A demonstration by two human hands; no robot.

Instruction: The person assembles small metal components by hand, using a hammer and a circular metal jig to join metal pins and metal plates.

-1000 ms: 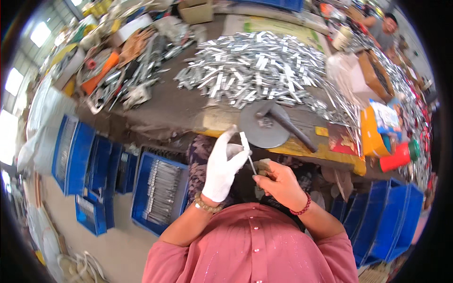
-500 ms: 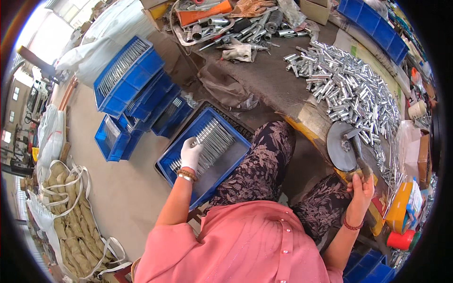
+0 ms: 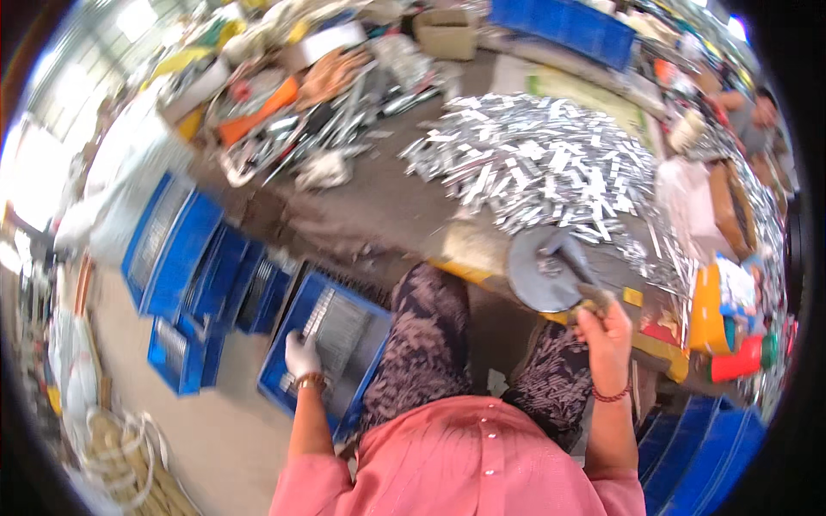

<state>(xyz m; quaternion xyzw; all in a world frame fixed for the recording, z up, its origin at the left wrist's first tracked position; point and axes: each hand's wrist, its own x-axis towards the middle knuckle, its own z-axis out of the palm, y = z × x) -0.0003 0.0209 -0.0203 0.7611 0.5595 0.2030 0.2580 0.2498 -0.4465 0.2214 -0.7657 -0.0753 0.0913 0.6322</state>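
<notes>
My left hand (image 3: 301,356), in a white glove, is at the left side of a blue bin (image 3: 275,371) by my knee. Rows of thin silvery metal rods (image 3: 337,325) lie in that bin, close to the gloved fingers. Motion smears these fingers, so their grip is unclear. My bare right hand (image 3: 607,330) is closed round the handle of a hammer (image 3: 588,289). Its head is over a round grey metal plate (image 3: 527,273) at the bench's near edge. Blur hides whatever small thing is on the plate.
A large heap of shiny metal pieces (image 3: 551,163) covers the bench behind the plate. Stacked blue bins (image 3: 185,258) stand at the left. Tools and an orange funnel-like piece (image 3: 258,113) lie at the far left. More blue bins (image 3: 701,447) are at the lower right. A person (image 3: 757,125) is at the far right.
The whole view has swung to the right, so bench and bins appear further left. My left hand has shifted toward the bin's near left side. My right hand still holds the hammer.
</notes>
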